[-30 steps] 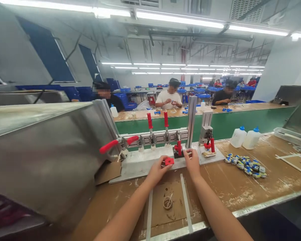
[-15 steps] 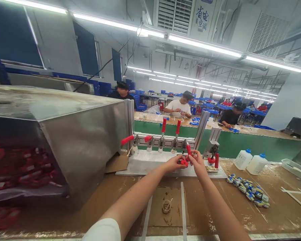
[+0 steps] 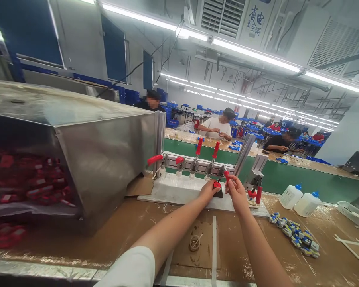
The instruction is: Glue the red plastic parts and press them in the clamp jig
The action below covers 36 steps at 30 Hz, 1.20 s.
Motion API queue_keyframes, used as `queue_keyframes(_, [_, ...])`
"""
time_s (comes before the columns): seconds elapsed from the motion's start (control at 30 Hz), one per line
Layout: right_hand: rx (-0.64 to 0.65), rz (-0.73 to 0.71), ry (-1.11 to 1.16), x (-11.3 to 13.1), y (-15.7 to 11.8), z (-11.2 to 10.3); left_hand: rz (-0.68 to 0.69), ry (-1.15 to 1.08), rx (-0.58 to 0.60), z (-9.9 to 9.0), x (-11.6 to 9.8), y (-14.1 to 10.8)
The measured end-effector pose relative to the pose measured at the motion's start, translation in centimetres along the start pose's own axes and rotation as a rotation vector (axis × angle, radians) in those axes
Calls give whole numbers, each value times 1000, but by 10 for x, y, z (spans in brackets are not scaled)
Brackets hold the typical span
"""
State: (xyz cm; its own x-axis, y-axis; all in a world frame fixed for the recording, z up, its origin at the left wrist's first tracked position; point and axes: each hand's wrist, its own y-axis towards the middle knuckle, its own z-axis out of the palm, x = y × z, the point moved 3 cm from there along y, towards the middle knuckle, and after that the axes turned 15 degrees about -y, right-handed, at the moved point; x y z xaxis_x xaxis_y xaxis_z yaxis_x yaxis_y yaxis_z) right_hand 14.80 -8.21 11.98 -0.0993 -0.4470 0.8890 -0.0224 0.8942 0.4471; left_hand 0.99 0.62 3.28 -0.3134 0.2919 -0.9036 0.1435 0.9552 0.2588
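My left hand [image 3: 208,191] holds a small red plastic part [image 3: 217,185] at the right end of the pale metal base plate [image 3: 179,189]. Below that part shows a black block [image 3: 219,194]. My right hand [image 3: 235,186] is closed around the red handle [image 3: 226,174] of the rightmost toggle clamp on the rail, just beside the part. Several more toggle clamps with red handles [image 3: 200,146] line the rail to the left. A separate clamp [image 3: 258,194] stands right of my right hand, with a red part under it.
A metal hood [image 3: 107,155] with red parts [image 3: 44,179] inside stands at left. At right are two white bottles [image 3: 306,204] and a pile of blue-yellow-grey pieces [image 3: 296,235]. A tape ring [image 3: 194,242] lies on cardboard in front. Co-workers [image 3: 218,125] sit across the bench.
The view has shifted slightly. The red part is turned and the black block beneath it now shows. My left hand has moved slightly left of it; my right hand stays at the clamp handle.
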Motion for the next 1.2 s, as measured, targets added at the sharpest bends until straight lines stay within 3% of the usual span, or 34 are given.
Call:
queue_keyframes(0.23, [-14,40,24,-1,5,3,47,-34,80,3,7,17])
queue_keyframes(0.4, [49,84,4,-19,-1,1,102,-119,150,2,14,22])
queue_keyframes(0.67, [52,54,9,-41,-11,5,110,-147,161,3,21,23])
queue_keyframes(1.0, [50,23,-46,-45,-12,3,111,-135,165,4,21,24])
queue_keyframes(1.2, [70,28,-32,-36,-10,3,99,-101,168,4,19,24])
